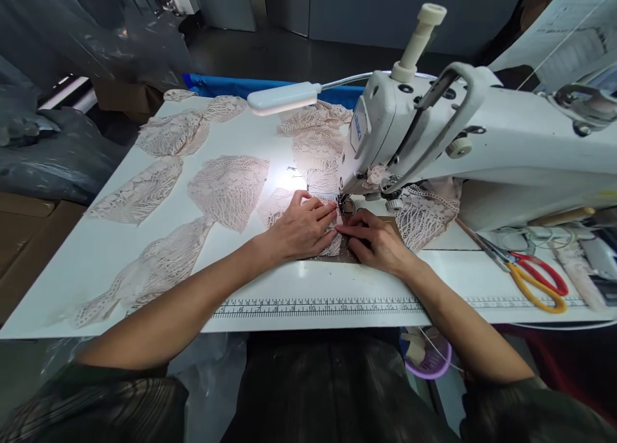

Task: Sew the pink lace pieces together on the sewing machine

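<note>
We've got the pale pink lace piece (331, 246) between our hands, partly under our left hand (303, 229), which rests flattish on it with fingers extended. Our right hand (375, 242) is half curled, fingertips at the lace's edge; can't tell if they're pinching. It's right by the needle of our white sewing machine (373, 118). Further out, fan-shaped openwork panels (231, 189) lie on our smooth white table (289, 285).

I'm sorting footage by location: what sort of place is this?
Probably a sewing workshop: there's a sewing machine, lace pieces spread across the table, and scissors lying on it.
</note>
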`<action>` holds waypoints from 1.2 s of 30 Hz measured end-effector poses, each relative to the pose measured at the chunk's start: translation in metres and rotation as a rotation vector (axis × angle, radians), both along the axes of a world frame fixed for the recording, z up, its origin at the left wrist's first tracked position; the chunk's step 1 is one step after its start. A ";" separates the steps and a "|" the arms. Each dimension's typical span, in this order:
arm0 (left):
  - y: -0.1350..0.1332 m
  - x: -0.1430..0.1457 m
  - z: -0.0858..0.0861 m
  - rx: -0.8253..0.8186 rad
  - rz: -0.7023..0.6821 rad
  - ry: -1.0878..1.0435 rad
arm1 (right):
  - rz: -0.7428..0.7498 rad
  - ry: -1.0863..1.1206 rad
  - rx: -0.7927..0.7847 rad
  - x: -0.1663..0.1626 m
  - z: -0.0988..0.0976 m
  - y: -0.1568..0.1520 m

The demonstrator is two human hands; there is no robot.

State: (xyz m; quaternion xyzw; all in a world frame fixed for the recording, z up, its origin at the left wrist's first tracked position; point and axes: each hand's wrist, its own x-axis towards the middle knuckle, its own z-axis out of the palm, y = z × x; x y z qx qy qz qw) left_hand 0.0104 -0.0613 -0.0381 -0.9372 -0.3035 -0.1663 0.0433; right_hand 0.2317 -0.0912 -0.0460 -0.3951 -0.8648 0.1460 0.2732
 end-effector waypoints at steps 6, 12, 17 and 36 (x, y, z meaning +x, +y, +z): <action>0.001 -0.002 0.002 -0.063 -0.008 -0.013 | -0.012 -0.009 0.007 -0.001 -0.001 0.000; -0.001 0.000 0.001 -0.030 0.003 0.003 | 0.014 -0.047 0.037 0.000 0.001 0.000; -0.002 0.001 0.000 0.009 -0.009 0.027 | 0.048 -0.065 0.048 0.001 0.000 0.001; -0.001 0.004 -0.002 0.112 -0.001 0.061 | 0.120 -0.067 0.047 0.008 -0.001 0.003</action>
